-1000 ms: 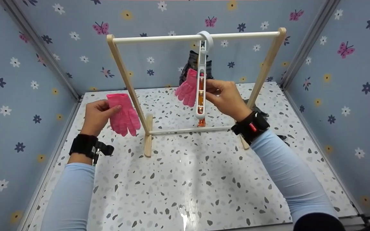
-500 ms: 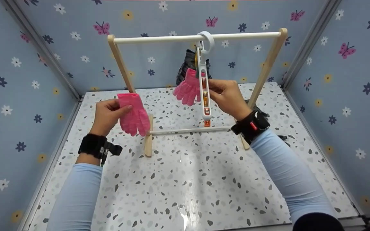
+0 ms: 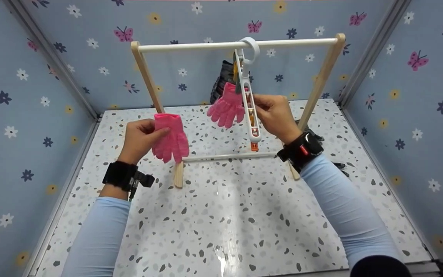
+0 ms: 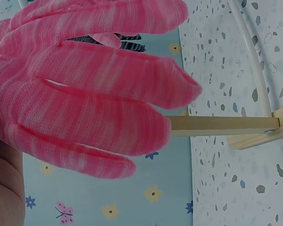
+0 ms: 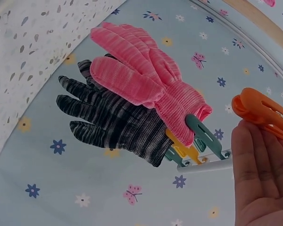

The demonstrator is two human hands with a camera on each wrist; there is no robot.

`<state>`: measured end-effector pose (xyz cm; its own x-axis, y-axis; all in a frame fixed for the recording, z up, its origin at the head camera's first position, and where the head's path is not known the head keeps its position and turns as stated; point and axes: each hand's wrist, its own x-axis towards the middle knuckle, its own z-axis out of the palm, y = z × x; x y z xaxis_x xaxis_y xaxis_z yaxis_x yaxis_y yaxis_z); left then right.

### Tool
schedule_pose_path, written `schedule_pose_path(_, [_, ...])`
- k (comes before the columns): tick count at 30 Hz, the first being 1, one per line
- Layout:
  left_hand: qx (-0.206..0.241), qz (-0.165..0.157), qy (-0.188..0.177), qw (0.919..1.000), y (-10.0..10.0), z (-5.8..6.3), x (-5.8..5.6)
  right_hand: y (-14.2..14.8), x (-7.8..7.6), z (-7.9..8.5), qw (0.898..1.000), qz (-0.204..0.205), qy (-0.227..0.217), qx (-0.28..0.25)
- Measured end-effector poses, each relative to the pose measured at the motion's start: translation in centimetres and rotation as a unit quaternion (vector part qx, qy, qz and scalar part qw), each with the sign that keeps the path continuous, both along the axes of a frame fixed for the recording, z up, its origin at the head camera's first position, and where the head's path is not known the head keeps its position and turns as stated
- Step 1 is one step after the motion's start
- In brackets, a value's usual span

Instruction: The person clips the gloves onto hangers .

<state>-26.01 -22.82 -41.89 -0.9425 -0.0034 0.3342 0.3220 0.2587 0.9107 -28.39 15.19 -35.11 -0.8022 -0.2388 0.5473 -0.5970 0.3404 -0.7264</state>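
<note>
My left hand [image 3: 139,140] pinches a pink knit glove [image 3: 172,138] near its cuff; the glove's fingers hang down left of the rack. In the left wrist view this glove [image 4: 94,94] fills the upper left. A white clip hanger [image 3: 246,81] hangs by its ring from the rack's bar. My right hand [image 3: 279,117] is at the hanger's near half, fingertips pinching an orange clothespin [image 5: 262,106]. Farther along the hanger, a second pink glove [image 5: 132,70] hangs from a green clothespin [image 5: 205,134]. Beside it hangs a black-and-grey striped glove [image 5: 118,117] near a yellow clothespin [image 5: 184,149].
The rack has a white top bar [image 3: 190,46], a low crossbar [image 3: 225,157] and wooden legs [image 3: 323,73]. Dark gloves [image 3: 340,166] lie on the speckled table [image 3: 206,215] at the right, partly behind my right arm. Flowered walls [image 3: 90,23] enclose the table.
My left hand has moved right with the pink glove, toward the rack. The hanger's near end has swung to the right, and my right hand has shifted only slightly.
</note>
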Motion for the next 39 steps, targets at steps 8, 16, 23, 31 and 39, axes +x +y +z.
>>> schedule_pose_path(8, [0.006, -0.013, -0.003, 0.9999, 1.6, 0.0, 0.0, 0.1, -0.3, -0.2, 1.0, -0.012, -0.005, -0.013])
schedule_pose_path(16, [0.024, -0.037, 0.003, 0.999, 3.8, -0.6, -0.1, 0.0, -0.6, -0.5, 0.999, 0.012, -0.005, -0.038])
schedule_pose_path(23, [0.027, -0.046, 0.0, 0.9986, 5.4, -0.9, -0.3, 0.0, -0.8, -0.5, 0.997, 0.032, -0.027, -0.065])
schedule_pose_path(31, [0.021, -0.06, -0.01, 0.9979, 7.2, -1.1, -0.7, 0.2, -1.1, -0.7, 0.995, 0.034, -0.051, -0.081])
schedule_pose_path(39, [0.024, -0.068, -0.024, 0.9971, 8.7, -1.6, -0.9, 0.0, -1.2, -0.9, 0.992, 0.033, -0.057, -0.107])
